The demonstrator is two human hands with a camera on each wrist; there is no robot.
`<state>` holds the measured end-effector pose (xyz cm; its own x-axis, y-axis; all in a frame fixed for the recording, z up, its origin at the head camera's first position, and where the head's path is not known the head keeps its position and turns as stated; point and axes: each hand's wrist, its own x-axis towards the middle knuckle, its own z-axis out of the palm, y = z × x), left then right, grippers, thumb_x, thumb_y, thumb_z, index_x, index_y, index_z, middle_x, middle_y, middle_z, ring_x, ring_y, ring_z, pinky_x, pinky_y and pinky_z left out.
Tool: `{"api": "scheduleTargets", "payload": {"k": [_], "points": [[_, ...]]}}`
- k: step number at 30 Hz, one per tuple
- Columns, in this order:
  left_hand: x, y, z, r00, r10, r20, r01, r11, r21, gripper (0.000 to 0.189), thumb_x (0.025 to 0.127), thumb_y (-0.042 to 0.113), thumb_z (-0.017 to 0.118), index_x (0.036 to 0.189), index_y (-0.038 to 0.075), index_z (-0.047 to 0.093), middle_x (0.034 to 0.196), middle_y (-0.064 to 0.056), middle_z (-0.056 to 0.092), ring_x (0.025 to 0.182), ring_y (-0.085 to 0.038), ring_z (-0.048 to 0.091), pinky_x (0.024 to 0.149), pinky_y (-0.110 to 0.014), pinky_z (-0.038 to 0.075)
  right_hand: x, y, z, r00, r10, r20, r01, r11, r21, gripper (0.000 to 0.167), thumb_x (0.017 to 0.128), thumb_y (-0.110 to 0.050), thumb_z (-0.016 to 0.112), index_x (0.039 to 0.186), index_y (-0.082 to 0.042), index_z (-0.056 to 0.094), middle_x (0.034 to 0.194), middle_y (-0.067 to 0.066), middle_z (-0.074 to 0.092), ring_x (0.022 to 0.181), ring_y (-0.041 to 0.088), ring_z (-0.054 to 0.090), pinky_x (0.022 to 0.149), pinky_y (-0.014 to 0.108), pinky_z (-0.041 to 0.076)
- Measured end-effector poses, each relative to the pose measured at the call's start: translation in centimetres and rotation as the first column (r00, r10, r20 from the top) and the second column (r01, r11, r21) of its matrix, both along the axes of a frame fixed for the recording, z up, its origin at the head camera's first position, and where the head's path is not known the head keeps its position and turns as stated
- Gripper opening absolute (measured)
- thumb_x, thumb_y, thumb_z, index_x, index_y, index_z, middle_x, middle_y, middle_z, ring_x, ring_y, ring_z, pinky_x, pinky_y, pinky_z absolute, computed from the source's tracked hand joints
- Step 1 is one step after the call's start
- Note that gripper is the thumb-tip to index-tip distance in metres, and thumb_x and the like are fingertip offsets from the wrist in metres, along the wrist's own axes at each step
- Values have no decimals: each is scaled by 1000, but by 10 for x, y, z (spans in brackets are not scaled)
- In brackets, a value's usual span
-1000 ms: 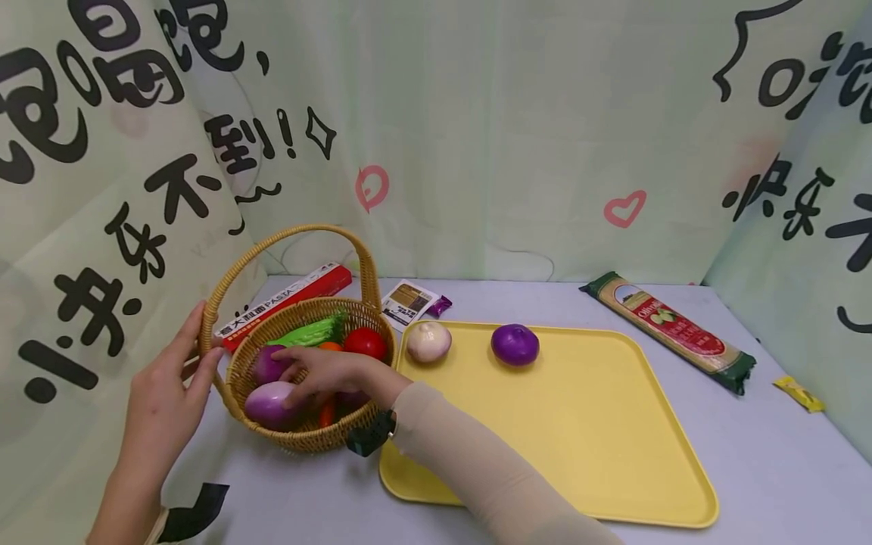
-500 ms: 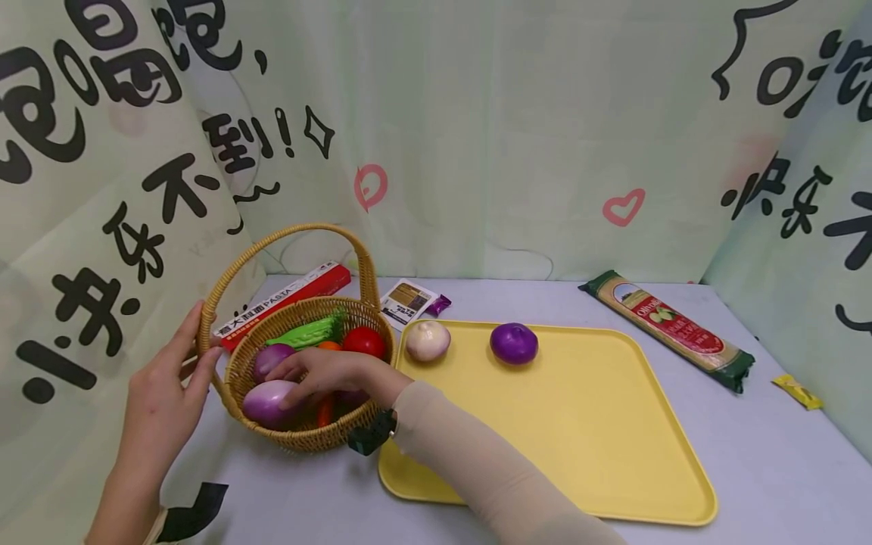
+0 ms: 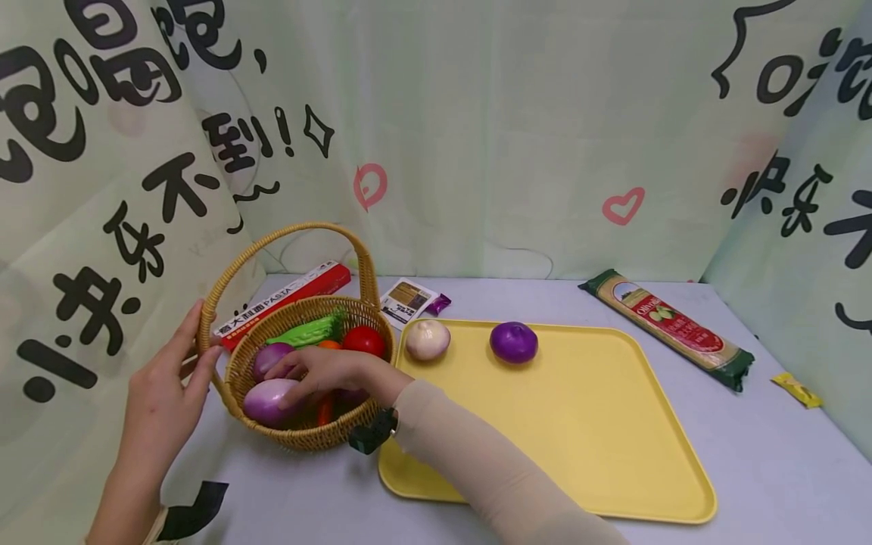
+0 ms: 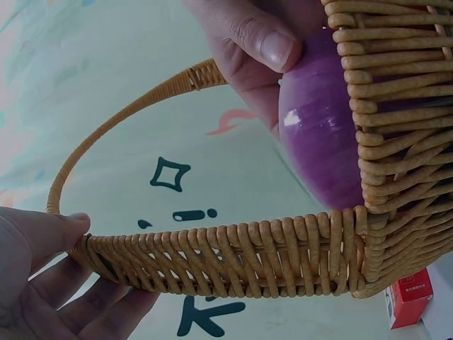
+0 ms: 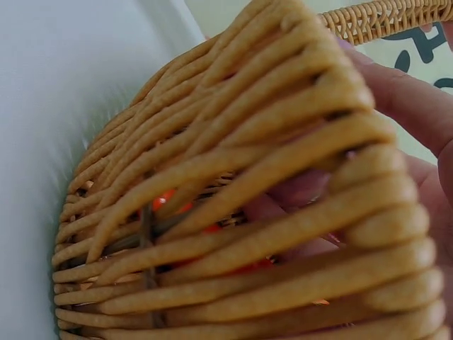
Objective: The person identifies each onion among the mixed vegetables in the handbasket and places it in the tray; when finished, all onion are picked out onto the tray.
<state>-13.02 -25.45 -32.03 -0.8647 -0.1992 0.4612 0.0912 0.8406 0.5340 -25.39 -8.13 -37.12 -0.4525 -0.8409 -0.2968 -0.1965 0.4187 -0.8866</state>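
The handle (image 3: 369, 284) of the basket (image 3: 306, 437) is gripped low on its left side by the left hand (image 3: 163, 401), with the thumb set against one face and the fingers wrapped round the other. Inside the basket, the purple oval (image 3: 269, 404) is held by the right hand (image 3: 327, 372), its thumb laid on the glossy skin and its fingers bent over the far side; the fingertips are hidden, so how firmly they close cannot be told. The oval lies at the near left of the basket, just inside the wall. Its skin looks smooth and hard, so it can be judged stiff, rather slippery and probably light, and a hold across its narrow middle, thumb opposed to fingers, seems the surest. The woven handle looks rough and springy, easily steadied where it is now held. Behind the oval a second purple vegetable (image 3: 272, 360) is seen, with a green one (image 3: 309, 331) and a tomato (image 3: 364, 342) farther back, and a red piece (image 3: 326, 412) below the right hand. To the right, a white onion (image 3: 427, 340) and a purple onion (image 3: 514, 344) are set apart near the back edge of the tray (image 3: 579, 431). Beyond are placed a pasta box (image 3: 293, 300), a card (image 3: 409, 303), a long packet (image 3: 668, 325) and a yellow sachet (image 3: 797, 390).
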Motion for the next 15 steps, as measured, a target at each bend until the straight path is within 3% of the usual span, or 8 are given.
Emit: {"api": "scheduleTargets", "payload": {"k": [4,9,15], "points": [[0,0,1,1000,-7,-5,7,1000,-3,68,94,14,56,150,31,21,132,-27,53,104,-50,59,77,-52,51,0,0,2,1000,6,-2,-6,1000,-6,49,83,-22,71,129,-27,55,122,-10,57,107,3,49,86,19,52],[0,1,0,1000,-12,-7,12,1000,-4,68,94,14,56,150,31,21,132,-26,53,105,-50,59,77,-51,51,-3,1,7,997,15,-82,-14,1000,14,51,82,-27,71,130,-32,55,127,-12,56,108,2,50,90,20,50],[0,0,0,1000,-11,-7,11,1000,-2,67,95,16,55,150,31,21,131,-27,54,105,-50,59,78,-51,51,-7,4,19,995,7,-101,-4,1000,26,43,82,-29,71,124,-33,59,125,-10,58,106,4,52,84,22,53]]}}
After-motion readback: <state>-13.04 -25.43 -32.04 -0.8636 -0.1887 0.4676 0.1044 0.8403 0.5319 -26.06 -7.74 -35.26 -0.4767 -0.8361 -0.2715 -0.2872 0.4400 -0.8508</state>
